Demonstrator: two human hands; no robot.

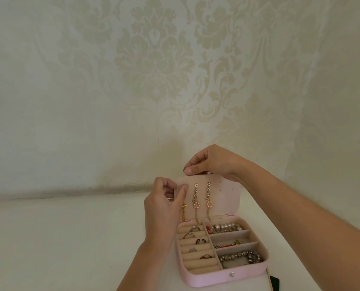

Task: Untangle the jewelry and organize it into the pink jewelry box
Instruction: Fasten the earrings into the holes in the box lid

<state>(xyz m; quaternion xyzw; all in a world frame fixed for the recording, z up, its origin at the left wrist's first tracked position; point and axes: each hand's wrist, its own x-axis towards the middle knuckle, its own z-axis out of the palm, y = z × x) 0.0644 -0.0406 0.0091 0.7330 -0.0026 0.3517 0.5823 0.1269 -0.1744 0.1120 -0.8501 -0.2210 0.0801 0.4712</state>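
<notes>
The fingers (183,189) of the left hand (162,208) were pinched narrowly at the top of a gold earring (183,211), held against the left side of the lid (223,196). The lid's top edge was gripped by the right hand (212,162), thumb in front and fingers curled behind.

The box (206,278) was set open on the table (69,238), its snap front turned toward the person and its lid stood upright at the far side. Much of the task was judged done. Two long earrings (195,198) were hung side by side on the lid, and rings (190,235) were seated in the rolls on the left. A pearl bracelet (225,227), a red chain (227,244) and grey beads (242,257) were laid in separate compartments on the right. One compartment between them appeared bare. No tangled pile was seen on the table, so the gold earring was judged to be among the last pieces. Whether its post was already through the lid could not be told.

The gold earring was hung with its long axis vertical, flat along the lid, its top at the pinch and its drop pointed down toward the rolls.
</notes>
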